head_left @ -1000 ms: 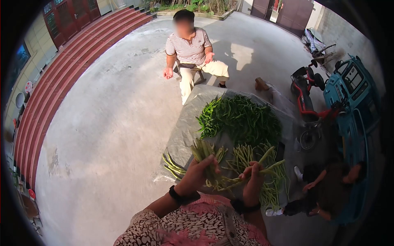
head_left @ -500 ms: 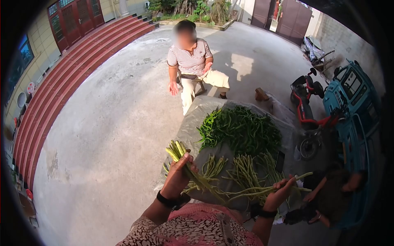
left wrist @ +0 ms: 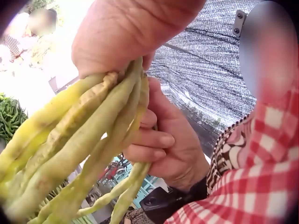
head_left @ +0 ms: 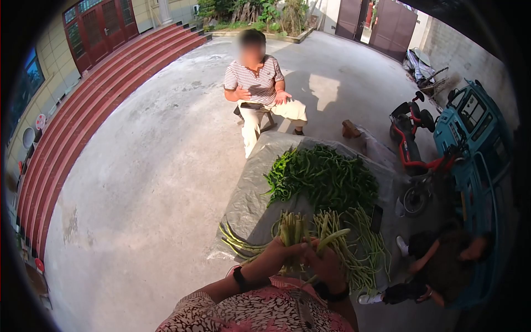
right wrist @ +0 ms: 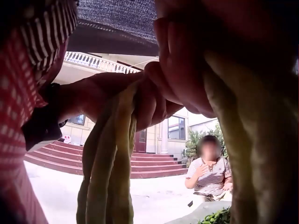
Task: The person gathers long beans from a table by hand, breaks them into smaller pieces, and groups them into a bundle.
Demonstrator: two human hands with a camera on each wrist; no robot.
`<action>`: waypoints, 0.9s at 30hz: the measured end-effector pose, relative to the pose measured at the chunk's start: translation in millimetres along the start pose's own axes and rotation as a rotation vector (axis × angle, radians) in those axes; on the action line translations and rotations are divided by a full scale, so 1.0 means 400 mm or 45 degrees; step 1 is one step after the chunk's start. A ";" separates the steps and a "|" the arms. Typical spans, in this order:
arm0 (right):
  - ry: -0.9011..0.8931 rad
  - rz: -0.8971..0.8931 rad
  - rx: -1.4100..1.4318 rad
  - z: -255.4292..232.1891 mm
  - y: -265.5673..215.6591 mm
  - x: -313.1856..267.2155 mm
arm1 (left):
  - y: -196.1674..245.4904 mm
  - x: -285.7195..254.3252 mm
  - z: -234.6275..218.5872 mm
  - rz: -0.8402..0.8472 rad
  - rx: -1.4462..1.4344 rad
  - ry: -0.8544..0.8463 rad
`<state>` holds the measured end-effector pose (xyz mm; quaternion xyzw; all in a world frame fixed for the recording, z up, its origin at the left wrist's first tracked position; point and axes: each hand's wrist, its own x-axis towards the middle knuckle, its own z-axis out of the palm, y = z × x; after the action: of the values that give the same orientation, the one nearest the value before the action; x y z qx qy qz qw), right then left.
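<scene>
My left hand (head_left: pixel 275 256) grips a bundle of long beans (head_left: pixel 291 228), which fans out below the palm in the left wrist view. Close against it, my right hand (head_left: pixel 327 264) pinches a few more long beans (right wrist: pixel 229 116), one sticking out to the right. Both hands meet above the near edge of the table. Its grey plastic sheet (head_left: pixel 243 205) bears a heap of green chili peppers (head_left: pixel 326 177) at the far side. Loose long beans (head_left: pixel 237 242) lie at the left, with another pile of beans (head_left: pixel 368 238) at the right.
A dark flat object (head_left: pixel 377 218) lies at the table's right side. Across the table a person in a striped shirt (head_left: pixel 254 80) sits on a stool. Another person (head_left: pixel 451 257) is at the right, near a teal vehicle (head_left: pixel 478 160) and a red-framed cycle (head_left: pixel 409 144).
My hands moved apart, stretching beans between them, then came back together over the near table edge. The person opposite raised one hand toward the chest.
</scene>
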<state>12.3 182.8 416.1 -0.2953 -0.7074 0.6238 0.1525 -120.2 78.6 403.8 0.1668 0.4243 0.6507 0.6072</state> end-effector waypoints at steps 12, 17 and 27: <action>-0.240 0.041 0.085 -0.016 0.060 -0.006 | 0.017 -0.003 0.007 -0.060 -0.023 0.022; -0.202 0.193 0.120 -0.023 0.052 -0.010 | 0.020 -0.004 0.005 -0.082 0.037 0.028; 0.298 0.100 0.374 -0.048 0.095 0.016 | 0.025 -0.013 -0.005 -0.077 -0.065 0.155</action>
<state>27.2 203.6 381.5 -0.3677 -0.5743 0.6871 0.2508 -127.0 74.1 411.5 0.0986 0.4487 0.6517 0.6036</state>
